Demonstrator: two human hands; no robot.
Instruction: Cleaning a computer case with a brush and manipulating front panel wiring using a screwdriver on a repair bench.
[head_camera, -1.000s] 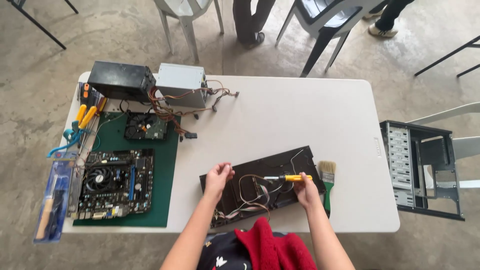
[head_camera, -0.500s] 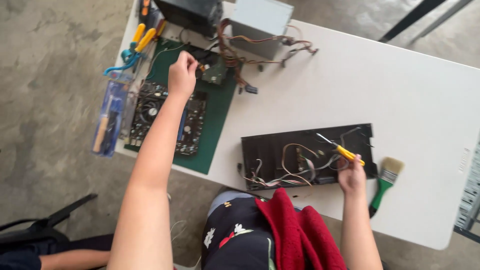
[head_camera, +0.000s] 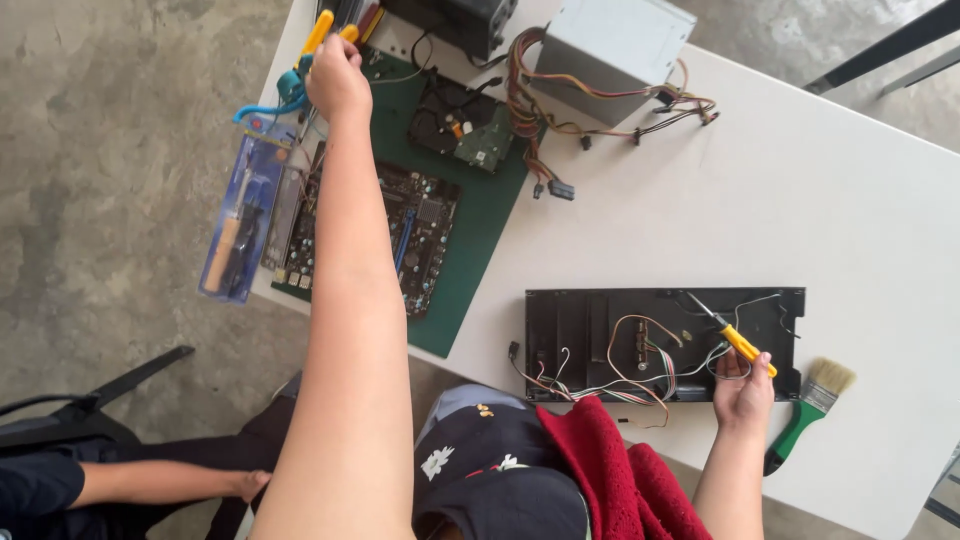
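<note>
White table (head_camera: 640, 230) is hosting repairs: right hand (head_camera: 742, 392) is pinching a light, stiff screwdriver (head_camera: 735, 340) by its handle over the panel (head_camera: 580, 335); left hand (head_camera: 337, 75), far left of the panel, is closing on yellow-handled tools (head_camera: 322, 30).

Both arms are bare to the shoulder, above dark floral clothing (head_camera: 470, 470) and a red cloth (head_camera: 620, 470).

Left hand (head_camera: 337, 75) reached further out toward eleven o'clock, off the green mat's circuit boards, now at the yellow-handled tools (head_camera: 322, 32) at the table's far corner
</note>
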